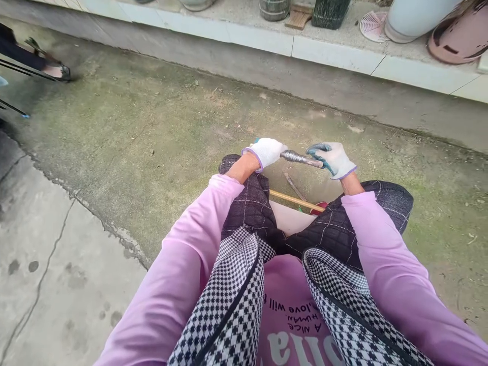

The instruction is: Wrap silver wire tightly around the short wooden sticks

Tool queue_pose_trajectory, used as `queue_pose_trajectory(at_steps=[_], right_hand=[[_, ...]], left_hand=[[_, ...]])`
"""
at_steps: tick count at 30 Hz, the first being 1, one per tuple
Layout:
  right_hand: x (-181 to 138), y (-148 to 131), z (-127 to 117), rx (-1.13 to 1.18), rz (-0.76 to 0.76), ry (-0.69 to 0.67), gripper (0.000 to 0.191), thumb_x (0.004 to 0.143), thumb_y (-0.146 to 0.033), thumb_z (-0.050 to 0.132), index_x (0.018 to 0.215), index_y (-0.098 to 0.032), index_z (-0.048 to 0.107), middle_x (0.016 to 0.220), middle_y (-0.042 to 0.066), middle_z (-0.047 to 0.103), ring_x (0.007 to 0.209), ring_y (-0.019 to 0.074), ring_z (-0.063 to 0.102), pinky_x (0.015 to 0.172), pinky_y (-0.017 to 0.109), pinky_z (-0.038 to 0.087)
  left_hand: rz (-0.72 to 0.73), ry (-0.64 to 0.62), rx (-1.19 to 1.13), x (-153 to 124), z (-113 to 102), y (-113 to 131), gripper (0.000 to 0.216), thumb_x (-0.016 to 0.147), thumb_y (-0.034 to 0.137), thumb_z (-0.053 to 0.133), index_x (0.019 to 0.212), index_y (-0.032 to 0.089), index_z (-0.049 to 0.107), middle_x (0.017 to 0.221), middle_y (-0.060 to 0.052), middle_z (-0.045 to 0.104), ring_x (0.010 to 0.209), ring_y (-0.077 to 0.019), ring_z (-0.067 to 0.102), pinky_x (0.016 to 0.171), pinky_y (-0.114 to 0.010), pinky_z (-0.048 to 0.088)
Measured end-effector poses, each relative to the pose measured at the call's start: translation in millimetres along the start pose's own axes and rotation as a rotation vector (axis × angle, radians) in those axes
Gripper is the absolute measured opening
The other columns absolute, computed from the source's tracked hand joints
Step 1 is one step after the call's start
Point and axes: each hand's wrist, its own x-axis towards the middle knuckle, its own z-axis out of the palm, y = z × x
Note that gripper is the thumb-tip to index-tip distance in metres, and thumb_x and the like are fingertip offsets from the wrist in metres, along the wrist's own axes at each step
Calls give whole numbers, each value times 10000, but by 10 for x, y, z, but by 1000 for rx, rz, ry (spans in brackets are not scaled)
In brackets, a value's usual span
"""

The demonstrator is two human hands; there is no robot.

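Both my hands wear white knitted gloves with teal palms and purple cuffs. Between them, above my knees, is a short stick wound with silvery wire or thread. My right hand curls its fingers around the stick's right end. At the wound left end is my left hand, closed, its back toward me; its fingers are mostly hidden. Below the hands a thin brownish piece lies slanted. A yellowish rod runs between my knees, above a pale flat surface.
Ahead runs a raised ledge with white tile edging. On it stand a dark container, a white bucket and a pinkish tub. Another person's foot shows at far left. Mossy concrete ground surrounds me.
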Motion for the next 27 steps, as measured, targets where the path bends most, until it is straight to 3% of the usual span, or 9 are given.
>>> queue_pose_trajectory(at_steps=[5, 9, 15, 19, 21, 24, 27], right_hand=[[56, 30, 66, 145, 27, -19, 255, 756, -309, 1044, 832, -172, 843, 694, 52, 787, 523, 135, 619, 471, 242, 543], [38, 40, 191, 147, 31, -76, 216, 798, -281, 1044, 829, -175, 858, 725, 51, 808, 550, 119, 648, 507, 216, 567], [-77, -45, 216, 76, -18, -176, 109, 823, -233, 985, 865, -180, 901, 805, 71, 858, 652, 156, 725, 593, 241, 624], [-39, -58, 40, -77, -56, -144, 133, 850, -282, 998, 898, -199, 907, 754, 35, 805, 628, 170, 695, 572, 274, 597], [27, -20, -64, -106, -46, -117, 159, 851, -302, 1021, 890, -213, 894, 726, 28, 773, 612, 173, 673, 554, 285, 582], [136, 49, -161, -38, -20, -38, 173, 847, -311, 1022, 859, -222, 874, 727, 41, 770, 594, 168, 642, 518, 281, 558], [185, 69, -122, 92, -8, 35, 187, 801, -301, 1005, 842, -205, 851, 746, 46, 790, 568, 149, 614, 484, 262, 538]], left_hand=[[-82, 143, -218, 27, -18, -73, 461, 1108, 290, 619, 1472, 254, 899, 1225, -107, 919, 1200, -287, 861, 1053, -328, 616], [-151, 266, -375, 61, -110, -125, 517, 1081, 248, 622, 1538, 194, 860, 1219, -110, 920, 1200, -276, 845, 1079, -315, 614], [-325, 155, -259, 111, -162, -129, 504, 1125, 186, 589, 1562, 160, 839, 1412, -178, 886, 1314, -306, 826, 1165, -363, 596], [-205, -73, -33, 112, -36, -60, 456, 1102, 109, 561, 1409, 91, 897, 1369, -264, 873, 1355, -393, 822, 1175, -459, 593], [-110, -120, 11, 97, 9, -12, 457, 1099, 103, 550, 1379, 102, 912, 1323, -265, 879, 1343, -408, 830, 1141, -471, 598], [-23, -57, -16, 79, 9, 33, 463, 1117, 152, 562, 1418, 169, 913, 1251, -208, 893, 1299, -371, 846, 1110, -432, 596], [-31, 58, -152, 74, -56, 31, 458, 1147, 252, 596, 1490, 239, 898, 1243, -134, 906, 1252, -311, 853, 1092, -365, 593]])
